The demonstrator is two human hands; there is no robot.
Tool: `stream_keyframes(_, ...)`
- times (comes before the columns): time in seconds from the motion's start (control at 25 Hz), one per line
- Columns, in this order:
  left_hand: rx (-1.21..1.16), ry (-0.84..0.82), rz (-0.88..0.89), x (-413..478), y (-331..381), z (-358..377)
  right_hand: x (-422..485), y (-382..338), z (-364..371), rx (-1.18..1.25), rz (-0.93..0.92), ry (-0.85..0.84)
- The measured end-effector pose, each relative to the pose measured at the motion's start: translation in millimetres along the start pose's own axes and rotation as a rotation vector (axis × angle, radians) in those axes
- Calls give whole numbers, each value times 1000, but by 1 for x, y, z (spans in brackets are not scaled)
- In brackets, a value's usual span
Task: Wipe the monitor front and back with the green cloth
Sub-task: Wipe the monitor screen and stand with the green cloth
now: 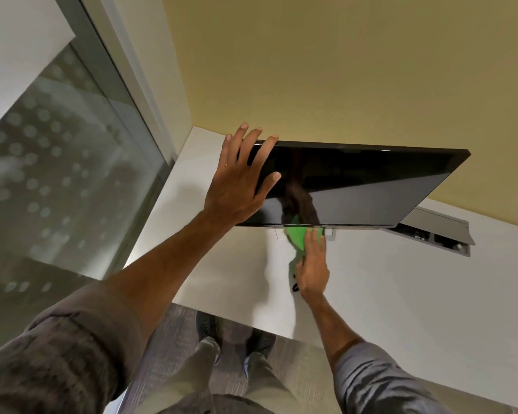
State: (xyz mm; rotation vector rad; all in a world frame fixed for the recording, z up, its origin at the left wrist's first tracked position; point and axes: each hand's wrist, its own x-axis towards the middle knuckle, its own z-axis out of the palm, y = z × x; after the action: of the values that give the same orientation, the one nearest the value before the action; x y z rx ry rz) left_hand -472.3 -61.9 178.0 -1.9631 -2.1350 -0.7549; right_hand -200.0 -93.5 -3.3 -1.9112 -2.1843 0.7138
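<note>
- Bracing the monitor (371, 186) looks like the job of the left hand (237, 186). It lies over the upper left corner with its fingers (251, 144) spread and straight, reaching past the top edge, and its thumb on the glass. My guess is that this stops the panel from tipping or swivelling under the wiping pressure.
- Gripping the green cloth (298, 236), the right hand (313, 270) pushes it against the bottom edge of the screen near the middle. Its fingers are close together on top of the bunched fabric, and a tail of cloth runs down along the thumb side.
- Standing on the white desk (401, 294) near the yellow wall, the monitor is turned at an angle, its right end further off. Only a little of its grey stand (331, 233) shows below the panel, beside the cloth.
- Looking at the screen: it is off, glossy black with a thin dark frame, and it mirrors the right arm and a trace of green. No smears or dust can be made out from here.
- Judging by the cloth's place, the front is being wiped. The back is out of sight.
</note>
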Motion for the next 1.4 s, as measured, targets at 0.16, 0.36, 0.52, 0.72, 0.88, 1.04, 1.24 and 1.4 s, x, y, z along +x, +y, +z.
stream_keyframes(0.16,-2,-6,16,0,-2,1,12,-8,6,-162,97,-194)
stream_keyframes(0.36,8,-7,35,0,-3,0,-10,-30,7,-99,-266,-219)
stream_keyframes(0.52,35,-32,52,2,-7,-2,15,-60,20,-15,-197,-88)
stream_keyframes(0.72,57,-55,91,6,-15,-11,50,-97,40,-11,117,-177)
stream_keyframes(0.88,57,-66,147,0,-19,-15,26,-73,38,-269,-145,-303)
stream_keyframes(1.04,33,-47,139,0,-17,-14,-1,-34,24,-251,-235,-256)
stream_keyframes(1.24,13,-16,90,-1,-12,-13,11,-16,18,-75,155,-3)
stream_keyframes(1.4,6,20,90,-3,-12,-11,-4,-39,29,-108,121,-156)
